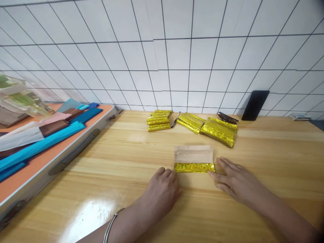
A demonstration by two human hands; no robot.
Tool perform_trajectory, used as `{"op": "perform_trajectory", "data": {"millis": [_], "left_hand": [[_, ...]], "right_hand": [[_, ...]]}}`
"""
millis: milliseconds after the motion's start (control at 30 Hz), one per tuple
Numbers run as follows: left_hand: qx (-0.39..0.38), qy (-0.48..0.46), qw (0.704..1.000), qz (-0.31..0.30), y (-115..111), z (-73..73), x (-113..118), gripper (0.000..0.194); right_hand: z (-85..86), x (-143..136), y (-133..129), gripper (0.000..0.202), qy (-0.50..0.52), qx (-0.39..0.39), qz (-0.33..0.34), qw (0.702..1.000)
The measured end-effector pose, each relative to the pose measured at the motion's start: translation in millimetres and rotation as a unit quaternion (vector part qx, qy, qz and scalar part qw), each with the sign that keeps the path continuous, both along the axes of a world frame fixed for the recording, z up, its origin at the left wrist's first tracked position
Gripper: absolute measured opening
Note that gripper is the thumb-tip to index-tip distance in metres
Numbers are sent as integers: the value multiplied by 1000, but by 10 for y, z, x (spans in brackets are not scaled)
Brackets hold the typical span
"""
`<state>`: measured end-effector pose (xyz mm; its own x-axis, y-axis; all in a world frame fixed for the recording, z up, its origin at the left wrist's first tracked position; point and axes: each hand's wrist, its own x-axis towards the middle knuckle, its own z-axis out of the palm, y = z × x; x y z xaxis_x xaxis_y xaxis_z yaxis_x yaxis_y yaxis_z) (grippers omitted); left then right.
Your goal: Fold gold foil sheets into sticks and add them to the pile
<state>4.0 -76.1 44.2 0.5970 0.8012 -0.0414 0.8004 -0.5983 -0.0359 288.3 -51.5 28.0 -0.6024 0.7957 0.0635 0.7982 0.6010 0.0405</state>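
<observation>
A sheet of gold foil paper (194,167) lies on the wooden table, its lower part folded up gold side out and its pale paper backing showing above. At the sheet's lower left corner is my left hand (163,189), fingers curled closed against the folded edge; the thumb is hidden. My right hand (235,180) rests at the other end with fingers spread, one fingertip touching the lower right corner. Behind the sheet are a pile of flat gold foil sheets (219,131), a second flat gold bundle (191,122) and several narrow folded gold strips (158,120).
A pen (175,120) lies between the strips and the bundles. Near the tiled wall (174,54) are a dark stapler-like item (227,117) and a leaning black phone-like slab (255,105). On the left, an orange-topped board (98,114) holds coloured rolls (60,136).
</observation>
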Motion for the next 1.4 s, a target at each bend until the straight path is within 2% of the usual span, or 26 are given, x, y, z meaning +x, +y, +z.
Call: {"op": "perform_trajectory", "data": {"millis": [233, 567, 1033, 1400], "left_hand": [[3, 6, 1000, 11, -15, 24, -3, 20], [-13, 6, 1000, 9, 37, -21, 8, 24], [-89, -21, 996, 21, 100, 83, -113, 23], [-106, -31, 994, 9, 156, 108, -215, 17]], "right_hand": [[74, 106, 67, 34, -22, -63, 14, 998], [79, 179, 116, 35, 10, -113, 11, 993], [88, 270, 174, 35, 26, -136, 25, 990], [87, 318, 185, 34, 56, -149, 30, 987]]}}
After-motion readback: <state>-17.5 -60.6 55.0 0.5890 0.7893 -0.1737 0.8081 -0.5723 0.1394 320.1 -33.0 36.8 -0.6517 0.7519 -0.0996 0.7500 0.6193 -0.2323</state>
